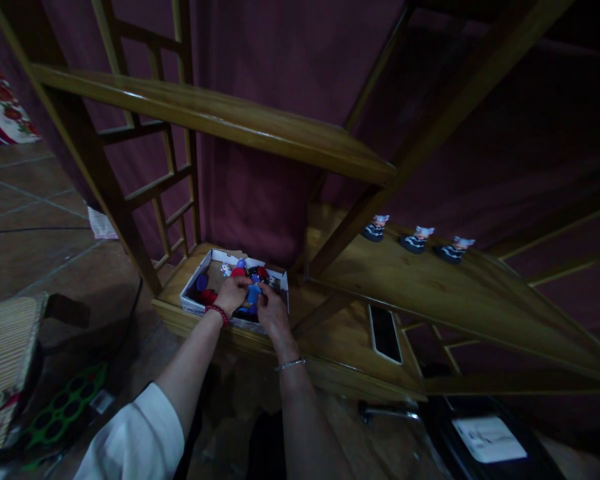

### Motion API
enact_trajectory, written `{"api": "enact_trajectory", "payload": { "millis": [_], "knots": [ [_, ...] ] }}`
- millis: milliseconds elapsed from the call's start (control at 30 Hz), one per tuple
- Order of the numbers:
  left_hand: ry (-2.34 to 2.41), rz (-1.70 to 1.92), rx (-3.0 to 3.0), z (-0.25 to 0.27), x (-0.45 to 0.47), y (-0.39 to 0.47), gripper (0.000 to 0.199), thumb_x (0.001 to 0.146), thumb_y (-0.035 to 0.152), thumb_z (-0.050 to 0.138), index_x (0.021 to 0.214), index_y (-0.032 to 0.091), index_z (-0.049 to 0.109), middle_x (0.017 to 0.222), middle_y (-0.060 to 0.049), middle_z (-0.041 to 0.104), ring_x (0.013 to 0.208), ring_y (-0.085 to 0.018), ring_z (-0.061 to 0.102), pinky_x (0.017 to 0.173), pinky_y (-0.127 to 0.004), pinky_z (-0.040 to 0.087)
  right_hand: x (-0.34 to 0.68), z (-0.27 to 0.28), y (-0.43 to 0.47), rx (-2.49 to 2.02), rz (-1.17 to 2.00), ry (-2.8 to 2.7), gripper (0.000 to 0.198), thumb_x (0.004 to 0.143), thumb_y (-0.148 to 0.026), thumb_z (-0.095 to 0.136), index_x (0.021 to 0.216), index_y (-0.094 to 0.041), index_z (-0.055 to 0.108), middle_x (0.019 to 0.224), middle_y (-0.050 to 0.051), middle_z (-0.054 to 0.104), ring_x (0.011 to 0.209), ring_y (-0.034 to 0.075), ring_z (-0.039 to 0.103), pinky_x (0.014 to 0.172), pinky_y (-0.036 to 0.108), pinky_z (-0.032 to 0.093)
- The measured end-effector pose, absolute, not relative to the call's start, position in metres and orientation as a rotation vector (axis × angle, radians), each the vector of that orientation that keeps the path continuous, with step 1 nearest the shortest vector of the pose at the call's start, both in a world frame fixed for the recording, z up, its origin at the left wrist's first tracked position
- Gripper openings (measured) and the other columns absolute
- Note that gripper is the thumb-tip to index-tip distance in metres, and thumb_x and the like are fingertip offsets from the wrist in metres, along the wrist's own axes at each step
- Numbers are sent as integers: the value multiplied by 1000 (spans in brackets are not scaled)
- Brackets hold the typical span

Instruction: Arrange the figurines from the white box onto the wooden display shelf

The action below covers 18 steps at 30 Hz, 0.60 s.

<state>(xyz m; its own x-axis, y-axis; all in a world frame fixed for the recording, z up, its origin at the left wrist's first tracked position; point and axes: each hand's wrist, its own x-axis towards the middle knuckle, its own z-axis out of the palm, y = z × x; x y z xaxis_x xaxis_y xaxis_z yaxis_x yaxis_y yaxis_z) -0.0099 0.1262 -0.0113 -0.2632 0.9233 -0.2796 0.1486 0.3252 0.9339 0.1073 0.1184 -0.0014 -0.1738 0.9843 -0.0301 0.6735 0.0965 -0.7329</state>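
Observation:
A shallow white cardboard box point(186, 303) sits on the low wooden shelf and holds several small toy figures and parts in red, purple, blue and black. Over its right half, my left hand point(231, 295) and my right hand point(273, 311) come together with bent fingers. Between their fingertips is a small blue toy piece point(253, 293), pinched from both sides; its exact shape is too small to make out. Near my left hand lie a white figure point(225, 269) and a red part point(207, 297). A purple piece point(201, 283) rests at the box's left side.
Three small figures on dark bases, one of them the middle figure point(417, 239), stand on the raised shelf point(380, 267) at right. A phone point(385, 333) lies on the lower shelf. A wooden beam point(220, 123) crosses above the box. A bamboo-topped stool point(10, 360) stands at left.

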Motion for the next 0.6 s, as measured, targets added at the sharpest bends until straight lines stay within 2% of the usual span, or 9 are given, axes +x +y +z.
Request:
{"api": "enact_trajectory", "payload": {
  "millis": [133,300,500,600],
  "knots": [
    [1553,1083,880,-9,-7,126,30,67,5,46,91,13,62,68,-2,64,49,-8,53,49,-20,45,108,-4,120,-1620,895,-1866,37,78,-14,42,113,-21,52,105,4,60,91,14,58,82,25,42],
    [1531,1110,829,-6,-4,127,30,66,4,45,89,11,62,69,-2,63,52,-8,53,51,-19,46,110,-7,121,-1656,929,-1781,36,79,-17,42,113,-22,51,104,3,60,92,14,57,81,24,43],
    [1585,1098,910,-16,-5,130,22,68,11,49,86,12,63,61,0,60,50,-8,51,48,-17,42,109,-15,125,-1608,966,-1723,35,79,-15,40,111,-23,53,101,2,61,89,13,59,79,24,45],
    [1606,1077,980,-21,-5,130,21,70,18,52,86,13,63,65,-1,61,55,-9,54,50,-17,42,107,-20,126,-1562,992,-1693,34,80,-15,37,109,-23,54,100,1,62,88,12,59,79,23,45]
  ]
}}
